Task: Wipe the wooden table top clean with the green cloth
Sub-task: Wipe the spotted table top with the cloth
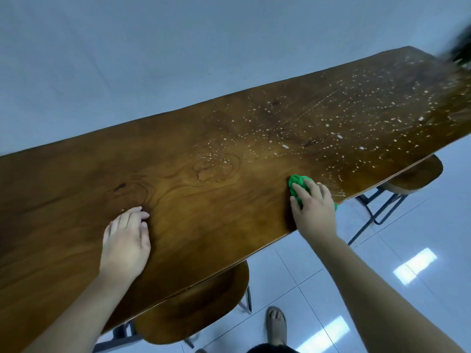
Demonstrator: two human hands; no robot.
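Cloth, green and bunched, sits near the front edge of the counter, right of centre, under the right hand. Its grip is clamped on the wad, fingers curled over it, pressing it to the wood. Left hand lies flat on the counter well to the left, grip apart, fingers relaxed, holding nothing. White specks scatter across the far right stretch, beyond the cloth. Near stool is tucked under the front edge, far stool to the right. Sandalled foot stands on the tiled floor.
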